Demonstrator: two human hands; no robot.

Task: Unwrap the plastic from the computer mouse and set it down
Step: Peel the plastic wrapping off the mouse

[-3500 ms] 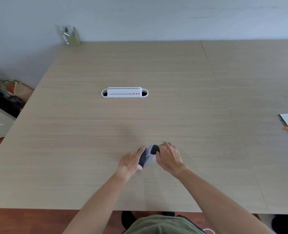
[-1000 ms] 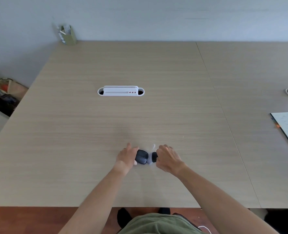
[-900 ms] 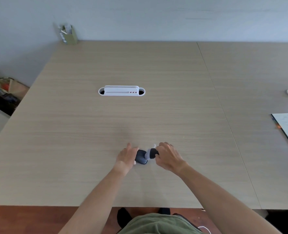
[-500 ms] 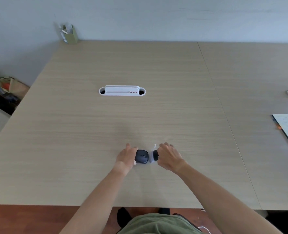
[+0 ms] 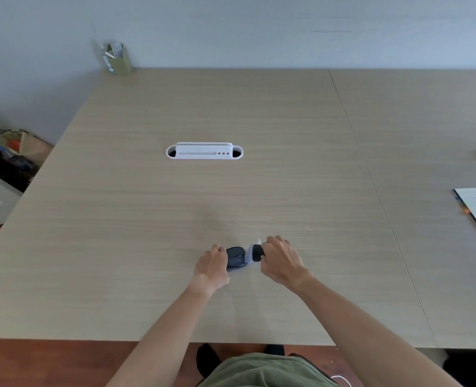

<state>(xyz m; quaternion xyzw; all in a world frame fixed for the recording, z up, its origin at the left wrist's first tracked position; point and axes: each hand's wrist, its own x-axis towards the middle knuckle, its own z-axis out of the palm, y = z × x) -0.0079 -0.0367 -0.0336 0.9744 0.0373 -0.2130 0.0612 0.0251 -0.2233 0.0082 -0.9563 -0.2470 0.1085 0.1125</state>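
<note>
The unwrapping looks to be midway. Well on the near side of the white cable port (image 5: pixel 204 151) set in the table (image 5: pixel 147 219), toward the person, a dark computer mouse (image 5: pixel 236 257) lies on the wood. The left hand (image 5: pixel 211 265) is against its left end, fingers curled onto it and steadying it. Just right of the mouse, the right hand (image 5: pixel 280 259) is closed on a smaller dark piece (image 5: pixel 257 253), and a pale, translucent bit of plastic (image 5: pixel 250 254) shows between that piece and the mouse. Whether the dark piece is part of the mouse or a separate item under the film cannot be told at this size.

The next move probably calls for the right hand to draw the film away to the right while the left keeps the mouse pinned, then for the film to be put aside and the mouse left flat on the table. A thin wrap like this is likely to cling and stretch rather than slide, so a steady pull may serve better than a jerk.

The mouse is a smooth, rounded oval with a matte dark shell. The table is pale wood laminate with fine lengthwise grain. The cable port is a glossy white slot with rounded ends.
</note>
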